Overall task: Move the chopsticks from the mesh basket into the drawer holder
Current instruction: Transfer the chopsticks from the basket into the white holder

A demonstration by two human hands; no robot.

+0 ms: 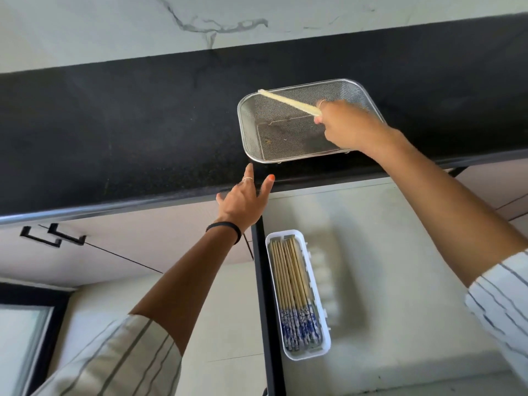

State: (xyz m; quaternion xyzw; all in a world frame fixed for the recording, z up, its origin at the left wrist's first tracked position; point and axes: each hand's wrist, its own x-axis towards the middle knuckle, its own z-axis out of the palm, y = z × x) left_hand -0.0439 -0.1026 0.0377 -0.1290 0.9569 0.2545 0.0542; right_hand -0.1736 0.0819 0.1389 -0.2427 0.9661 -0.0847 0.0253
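1. Chopsticks (288, 102) are in the right hand (347, 124), pinched at one end by its curled fingers. The sticks are pale and a bit blurred, so I cannot tell how many there are.
2. The free ends lie over the far left corner of the mesh basket (251, 138). The basket sits on the black counter (114, 124), close to its front edge.
3. I see no other sticks on the basket floor, so this looks like the last bunch.
4. The left hand (243, 200) holds nothing. Its fingers are spread, with the tips at the front edge of the counter, just beside the near left corner of the basket.
5. The white holder (324, 310) lies in the open drawer (385, 252) below the counter, along the drawer's left edge. It is already full of sticks with blue ends (300, 327) toward the person.
6. To do this step well, lift the sticks up clear of the basket rim first, so they do not catch.
7. Keep the pinch tight so none slip out.
8. Turn the sticks to lie the same way as the ones in the holder.
9. Lower them flat on top, then let go.
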